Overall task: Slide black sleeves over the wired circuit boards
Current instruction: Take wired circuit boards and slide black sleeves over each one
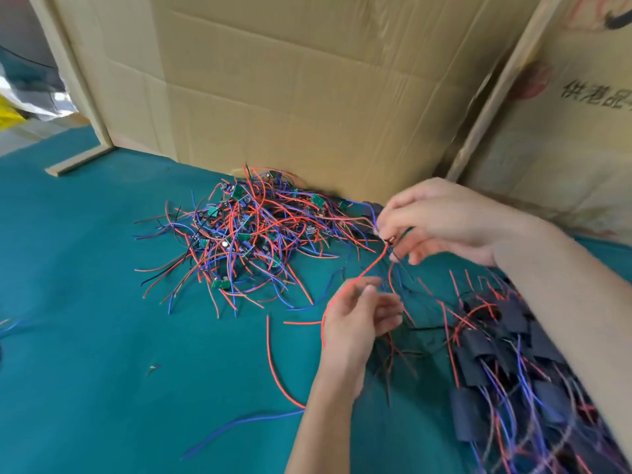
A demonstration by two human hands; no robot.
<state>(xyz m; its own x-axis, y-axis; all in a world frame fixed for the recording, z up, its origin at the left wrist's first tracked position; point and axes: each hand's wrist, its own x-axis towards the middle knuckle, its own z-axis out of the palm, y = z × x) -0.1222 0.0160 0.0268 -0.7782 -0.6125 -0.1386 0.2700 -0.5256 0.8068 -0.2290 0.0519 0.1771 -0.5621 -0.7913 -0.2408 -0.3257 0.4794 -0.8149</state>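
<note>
A tangled heap of small green circuit boards [253, 230] with red, blue and black wires lies on the teal cloth by the cardboard. At the lower right sits a pile of boards in black sleeves [506, 357]. My right hand [441, 220] is raised over the heap's right end and pinches a small wired board, mostly hidden by its fingers. A red wire [369, 265] runs from that board down to my left hand [359, 319], whose fingertips pinch it.
Large cardboard sheets [307, 87] stand upright behind the heap and to the right. A wooden strip [82, 159] lies at the far left. Loose red and blue wires [239, 422] trail across the teal cloth [85, 302] near my left forearm.
</note>
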